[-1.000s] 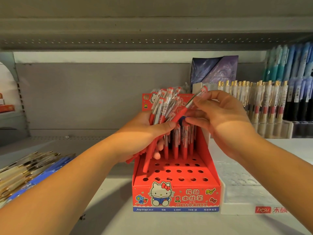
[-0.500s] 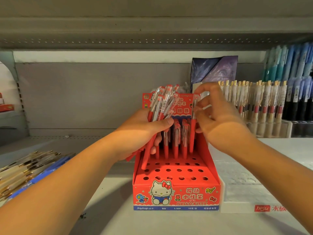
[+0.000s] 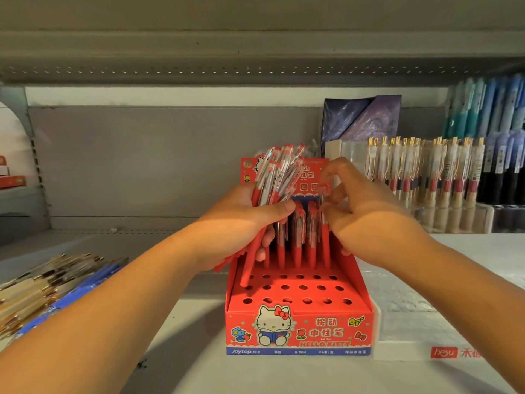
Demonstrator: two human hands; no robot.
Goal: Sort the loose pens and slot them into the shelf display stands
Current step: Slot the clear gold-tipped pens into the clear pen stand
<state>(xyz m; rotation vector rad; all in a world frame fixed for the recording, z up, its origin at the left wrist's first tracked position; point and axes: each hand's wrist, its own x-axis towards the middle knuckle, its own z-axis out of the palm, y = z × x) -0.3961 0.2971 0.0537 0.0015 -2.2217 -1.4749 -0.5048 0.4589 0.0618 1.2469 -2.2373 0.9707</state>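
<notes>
Fingertips (image 3: 332,207) of the right hand (image 3: 366,220) curl round a red pen (image 3: 326,245) at the right end of the red display stand's (image 3: 298,331) back row (blur hides the exact pinch). Over the stand's left side, the left hand (image 3: 244,223) clasps a bundle of red pens (image 3: 279,177), thumb pressed across. Left of the stand, loose pens (image 3: 42,285) are cut off by the frame edge.
</notes>
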